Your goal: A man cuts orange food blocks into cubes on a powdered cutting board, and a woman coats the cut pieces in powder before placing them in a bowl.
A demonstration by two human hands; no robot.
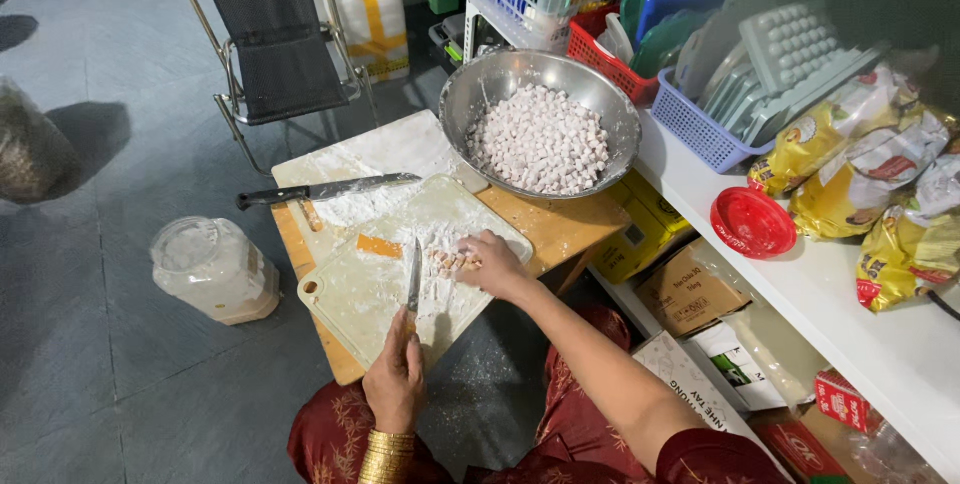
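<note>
My left hand (395, 374), with gold bangles at the wrist, grips the handle of a small knife (413, 282) whose blade points away across a floured white cutting board (350, 294). My right hand (492, 264) rests on the board's right side, its fingers on a few small cut dough pieces (448, 262). An orange dough strip (378, 246) lies just left of the blade. Behind the board stands a steel bowl (470, 84) heaped with pale pinkish dough cubes (540, 139).
A second, black-handled knife (320, 191) lies on flour at the back of the low wooden table (560, 229). On the floor stand a plastic jar (213, 269) and a folding chair (275, 44). The white shelf (850, 294) at right holds baskets, a red lid (752, 222) and yellow bags.
</note>
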